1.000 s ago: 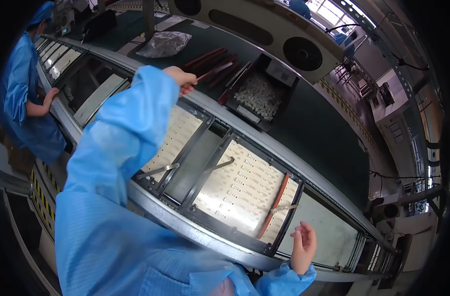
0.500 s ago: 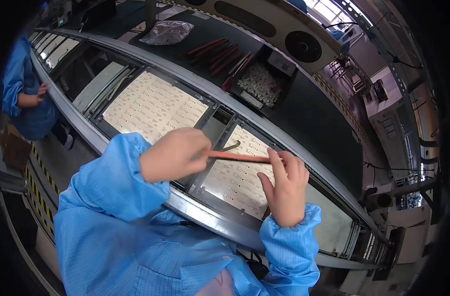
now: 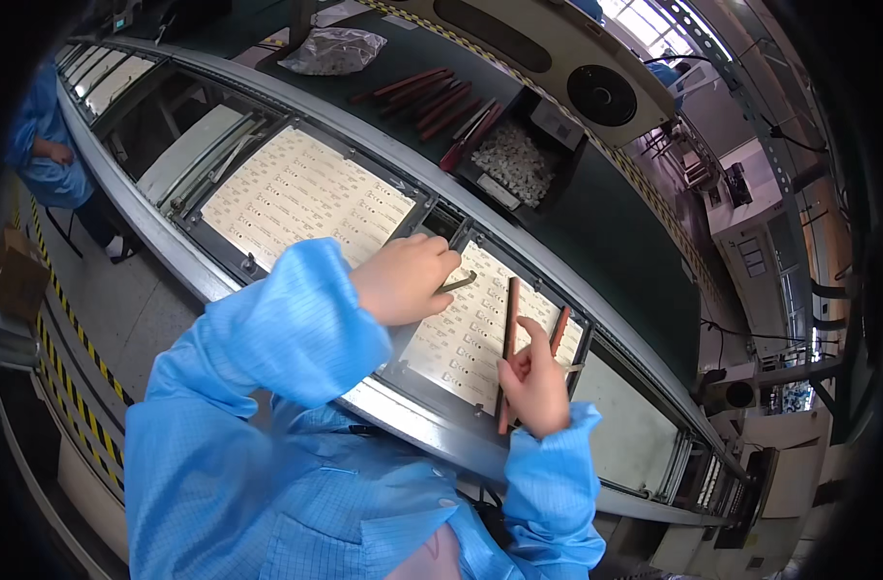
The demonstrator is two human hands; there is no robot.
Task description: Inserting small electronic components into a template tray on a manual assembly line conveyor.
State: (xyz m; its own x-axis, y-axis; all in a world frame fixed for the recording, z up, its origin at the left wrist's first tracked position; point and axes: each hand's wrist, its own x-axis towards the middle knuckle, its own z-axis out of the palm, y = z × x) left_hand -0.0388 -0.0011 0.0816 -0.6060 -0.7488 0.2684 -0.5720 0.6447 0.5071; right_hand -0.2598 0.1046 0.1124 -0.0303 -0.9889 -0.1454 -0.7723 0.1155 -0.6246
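Note:
My right hand (image 3: 538, 387) is closed, with its thumb on a long reddish-brown strip (image 3: 512, 314) that stands nearly upright over the right printed sheet (image 3: 451, 353). A second reddish-brown strip (image 3: 559, 331) shows just beyond the same hand; its lower part is hidden, so I cannot tell whether it is gripped. My left hand (image 3: 408, 278) hovers over that sheet's left edge with fingers curled, hiding anything between them. Beside its fingertips lies a thin bent metal piece (image 3: 458, 282). Another pale printed sheet (image 3: 301, 198) sits in a dark frame to the left.
Metal rails (image 3: 403, 411) edge the conveyor line. On the dark green bench behind lie several reddish-brown strips (image 3: 432, 97), a clear plastic bag (image 3: 332, 52) and a black bin (image 3: 514, 159) of small whitish pieces. Another person in blue (image 3: 50, 145) stands at far left.
The strip, held level between both hands before, has swung near upright in my right hand. My left hand has let go of it and moved up and right. A second strip now shows.

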